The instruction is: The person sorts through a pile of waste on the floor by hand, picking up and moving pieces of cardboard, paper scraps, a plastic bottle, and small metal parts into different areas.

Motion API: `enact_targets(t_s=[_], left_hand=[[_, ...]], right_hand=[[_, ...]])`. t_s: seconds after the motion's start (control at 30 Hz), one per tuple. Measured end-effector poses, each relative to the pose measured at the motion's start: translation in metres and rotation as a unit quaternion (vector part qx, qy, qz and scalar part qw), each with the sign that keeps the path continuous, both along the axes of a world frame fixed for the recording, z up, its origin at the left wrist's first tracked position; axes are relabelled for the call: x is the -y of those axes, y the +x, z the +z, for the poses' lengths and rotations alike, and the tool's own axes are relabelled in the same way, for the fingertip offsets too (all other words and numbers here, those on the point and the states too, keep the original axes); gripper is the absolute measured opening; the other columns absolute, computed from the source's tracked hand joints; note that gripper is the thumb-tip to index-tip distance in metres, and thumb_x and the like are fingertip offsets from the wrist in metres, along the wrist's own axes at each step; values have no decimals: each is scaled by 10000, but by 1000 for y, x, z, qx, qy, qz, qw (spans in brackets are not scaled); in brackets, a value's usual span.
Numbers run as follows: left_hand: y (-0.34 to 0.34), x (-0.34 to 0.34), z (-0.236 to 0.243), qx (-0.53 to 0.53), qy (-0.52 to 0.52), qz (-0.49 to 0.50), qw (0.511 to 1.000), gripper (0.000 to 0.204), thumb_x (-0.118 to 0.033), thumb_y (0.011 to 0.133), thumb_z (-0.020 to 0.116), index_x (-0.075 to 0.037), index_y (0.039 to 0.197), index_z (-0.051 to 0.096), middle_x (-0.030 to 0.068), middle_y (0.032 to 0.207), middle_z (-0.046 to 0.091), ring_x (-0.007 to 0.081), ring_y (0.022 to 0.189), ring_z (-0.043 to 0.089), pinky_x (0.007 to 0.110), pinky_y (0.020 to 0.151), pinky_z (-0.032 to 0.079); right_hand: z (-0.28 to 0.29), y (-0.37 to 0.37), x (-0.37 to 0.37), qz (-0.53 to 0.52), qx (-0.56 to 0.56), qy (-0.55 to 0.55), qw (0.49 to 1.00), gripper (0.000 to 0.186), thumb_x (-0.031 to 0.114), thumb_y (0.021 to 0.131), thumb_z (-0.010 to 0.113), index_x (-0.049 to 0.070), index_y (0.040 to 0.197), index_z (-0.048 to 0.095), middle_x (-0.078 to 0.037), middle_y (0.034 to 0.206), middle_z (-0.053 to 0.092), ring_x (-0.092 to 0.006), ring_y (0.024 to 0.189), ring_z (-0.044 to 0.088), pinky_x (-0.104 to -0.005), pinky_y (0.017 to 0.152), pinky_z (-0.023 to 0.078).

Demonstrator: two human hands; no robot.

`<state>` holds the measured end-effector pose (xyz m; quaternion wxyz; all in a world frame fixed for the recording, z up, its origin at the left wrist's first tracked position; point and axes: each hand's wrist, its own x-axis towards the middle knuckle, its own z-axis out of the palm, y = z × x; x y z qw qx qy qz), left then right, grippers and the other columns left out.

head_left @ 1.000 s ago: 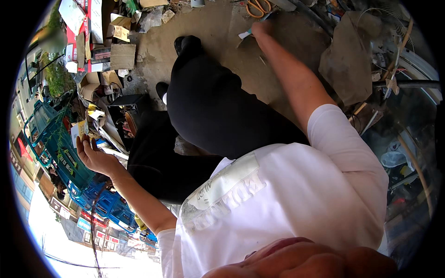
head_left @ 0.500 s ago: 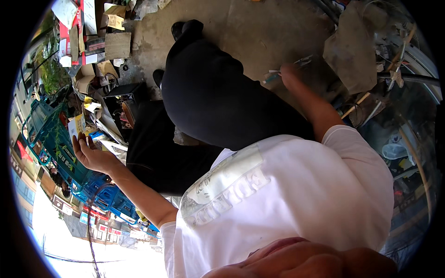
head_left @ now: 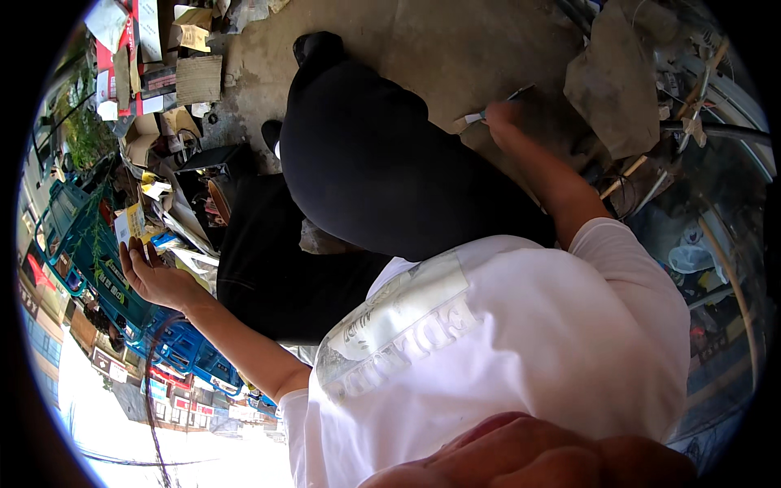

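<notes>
My left hand (head_left: 159,279) is raised at the left with its palm turned up. Its fingers are stretched out and hold nothing; papers and a yellow-and-white packet (head_left: 130,222) lie just behind them. My right hand (head_left: 506,122) hangs over the floor to the right of my dark trouser leg. It is closed around a slim tool (head_left: 470,120) with a pale end on the left and a thin dark end on the right. Motion smears this hand, and its grip covers the tool's middle, so the exact kind cannot be made out.
Cardboard pieces (head_left: 199,79) and boxes are heaped at the upper left, with a black box (head_left: 213,159) below them. Blue-green crates (head_left: 122,285) stand at the left. A brown sheet (head_left: 614,89), sticks and a plastic bag (head_left: 690,257) lie at the right. Concrete floor (head_left: 390,32) lies ahead.
My right hand and the slim tool have shifted and turned slightly over the floor, with the hand now blurred. My left hand has kept about the same pose.
</notes>
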<state>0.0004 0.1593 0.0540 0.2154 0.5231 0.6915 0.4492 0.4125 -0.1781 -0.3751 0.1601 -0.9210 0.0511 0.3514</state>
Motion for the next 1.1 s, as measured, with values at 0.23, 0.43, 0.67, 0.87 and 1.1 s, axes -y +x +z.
enact_targets(t_s=[0.23, 0.43, 0.67, 0.87, 1.1], left_hand=[[-3, -1, -5, -9, -20, 6, 1000, 288, -127, 966, 491, 12, 1203, 579, 142, 1129, 634, 215, 1073, 610, 308, 917, 483], [-31, 3, 3, 19, -25, 44, 999, 272, -122, 986, 470, -7, 1205, 583, 122, 1131, 628, 194, 1077, 605, 282, 913, 498], [-30, -1, -10, 11, -56, 46, 997, 270, -125, 986, 472, -11, 1204, 584, 117, 1134, 621, 184, 1085, 594, 282, 926, 482], [-32, -1, -7, 1, -49, 22, 999, 266, -125, 988, 471, -15, 1199, 589, 114, 1144, 623, 185, 1090, 592, 269, 901, 479], [-37, -1, -10, 16, -49, 13, 999, 269, -130, 984, 479, -17, 1205, 583, 115, 1149, 623, 189, 1097, 589, 282, 912, 470]], right_hand=[[35, 36, -128, 16, 88, 143, 986, 209, 129, 816, 621, -55, 915, 615, -200, 883, 672, -333, 827, 671, -422, 719, 505], [9, 163, -2, -248, 65, 54, 965, 337, 164, 901, 571, -3, 1194, 563, -173, 1067, 621, -331, 941, 620, -434, 731, 542], [-35, 201, 1, 316, 103, -169, 928, 413, 221, 870, 541, 78, 1256, 512, -137, 1168, 598, -359, 967, 630, -453, 751, 528], [50, 111, -67, 265, 231, -5, 936, 467, 175, 845, 580, 39, 1280, 481, -152, 1217, 589, -397, 982, 633, -473, 806, 520], [20, 140, -110, 73, -5, -68, 995, 314, 180, 864, 565, -43, 1084, 583, -267, 1080, 633, -380, 1023, 635, -464, 833, 521]])
